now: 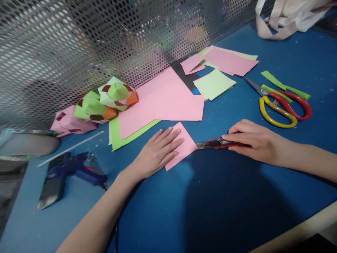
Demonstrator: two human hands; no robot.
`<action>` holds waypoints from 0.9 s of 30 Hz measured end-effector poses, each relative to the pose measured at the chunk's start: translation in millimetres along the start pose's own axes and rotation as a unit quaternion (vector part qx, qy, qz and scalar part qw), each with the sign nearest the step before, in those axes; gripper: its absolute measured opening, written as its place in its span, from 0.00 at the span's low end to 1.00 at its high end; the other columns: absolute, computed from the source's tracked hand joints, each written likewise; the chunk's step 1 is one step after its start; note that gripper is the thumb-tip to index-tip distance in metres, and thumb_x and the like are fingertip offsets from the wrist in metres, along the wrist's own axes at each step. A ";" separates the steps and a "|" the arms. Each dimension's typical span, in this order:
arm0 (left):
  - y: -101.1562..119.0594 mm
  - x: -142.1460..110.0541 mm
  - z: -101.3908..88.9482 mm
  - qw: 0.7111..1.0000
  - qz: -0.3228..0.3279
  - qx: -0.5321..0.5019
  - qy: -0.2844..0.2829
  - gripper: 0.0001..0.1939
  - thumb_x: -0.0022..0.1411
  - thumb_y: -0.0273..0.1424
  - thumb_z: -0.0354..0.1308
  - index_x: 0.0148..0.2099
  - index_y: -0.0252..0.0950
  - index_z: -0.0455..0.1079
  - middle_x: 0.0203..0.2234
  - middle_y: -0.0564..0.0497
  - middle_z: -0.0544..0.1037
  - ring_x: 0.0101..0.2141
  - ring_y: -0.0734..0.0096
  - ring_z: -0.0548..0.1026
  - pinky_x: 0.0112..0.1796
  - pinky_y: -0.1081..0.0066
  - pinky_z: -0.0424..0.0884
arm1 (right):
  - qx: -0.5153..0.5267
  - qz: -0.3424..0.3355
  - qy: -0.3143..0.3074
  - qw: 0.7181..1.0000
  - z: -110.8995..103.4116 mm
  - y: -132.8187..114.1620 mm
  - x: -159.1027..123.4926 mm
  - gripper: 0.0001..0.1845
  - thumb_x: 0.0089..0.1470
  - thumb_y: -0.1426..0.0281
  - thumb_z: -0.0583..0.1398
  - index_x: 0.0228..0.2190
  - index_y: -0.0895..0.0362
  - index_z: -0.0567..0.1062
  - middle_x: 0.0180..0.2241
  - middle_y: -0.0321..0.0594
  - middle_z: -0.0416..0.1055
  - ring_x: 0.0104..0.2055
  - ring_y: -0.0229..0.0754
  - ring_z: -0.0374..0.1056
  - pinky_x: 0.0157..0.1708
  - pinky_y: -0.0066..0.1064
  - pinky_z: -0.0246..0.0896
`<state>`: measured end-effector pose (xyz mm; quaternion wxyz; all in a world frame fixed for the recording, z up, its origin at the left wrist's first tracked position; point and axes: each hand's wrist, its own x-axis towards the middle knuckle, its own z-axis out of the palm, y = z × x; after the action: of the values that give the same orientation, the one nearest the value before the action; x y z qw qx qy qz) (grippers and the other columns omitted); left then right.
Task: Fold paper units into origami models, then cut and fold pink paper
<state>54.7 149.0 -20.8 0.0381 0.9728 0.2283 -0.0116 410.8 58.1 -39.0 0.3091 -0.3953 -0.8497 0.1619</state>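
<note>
My left hand point(159, 151) lies flat with its fingers stretched over a small pink paper piece point(185, 146), pressing it on the blue table. In my right hand point(252, 140) is a red and dark utility knife point(218, 143), gripped between thumb and fingers. Its blade end meets the right corner of the pink paper; whether it has cut in I cannot tell. Behind the left hand spreads a large pink sheet point(160, 100) over a green sheet point(135, 135). Scissors point(279, 103) with red and yellow handles rest beyond my right hand.
Folded paper shapes point(116, 93) stand by the perforated metal panel point(118, 35). A blue glue gun point(79, 168) lies over a phone point(52, 186), near a white stick point(71, 148). Green squares point(214, 84), pink sheets point(229, 59), green strips point(286, 86) and ribbon point(276, 21) lie farther back.
</note>
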 end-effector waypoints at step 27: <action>-0.2 -0.3 0.9 1.000 0.007 0.020 -0.001 0.25 0.75 0.38 0.43 0.70 0.41 0.55 0.70 0.48 0.53 0.70 0.56 0.49 0.66 0.50 0.49 | -0.019 0.029 0.003 0.999 10.7 -12.2 -2.1 0.16 0.63 0.69 0.56 0.48 0.60 0.78 0.39 0.47 0.73 0.41 0.45 0.68 0.38 0.35 0.67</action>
<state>54.4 149.1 -21.7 0.0190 0.9750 0.2209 -0.0165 397.8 48.5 -41.6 0.2993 -0.4264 -0.8397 0.1534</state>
